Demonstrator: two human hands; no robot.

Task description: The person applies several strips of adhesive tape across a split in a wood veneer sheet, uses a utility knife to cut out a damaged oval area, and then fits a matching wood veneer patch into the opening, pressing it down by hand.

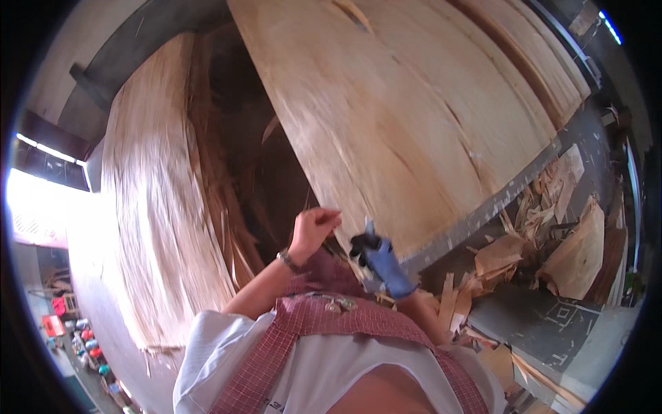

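My left hand (314,232), bare with a wristwatch (287,260), is raised near the lower left edge of a large wood veneer sheet (403,124). Its fingers are curled and blurred; whether they pinch anything cannot be told. My right hand (373,254), in a blue glove with dark fingers, is closed round what looks like a knife (369,226), its short pale blade pointing away from me. That hand is close to the sheet's near corner. Left of a dark gap lies a second stack of veneer (155,207) with ragged edges.
The right-hand sheets rest on a grey table, whose edge (465,227) runs diagonally. Torn veneer scraps (499,256) are heaped beyond it at the right, beside a dark board with chalk-like marks (538,315). Several coloured items (90,344) stand at the far lower left.
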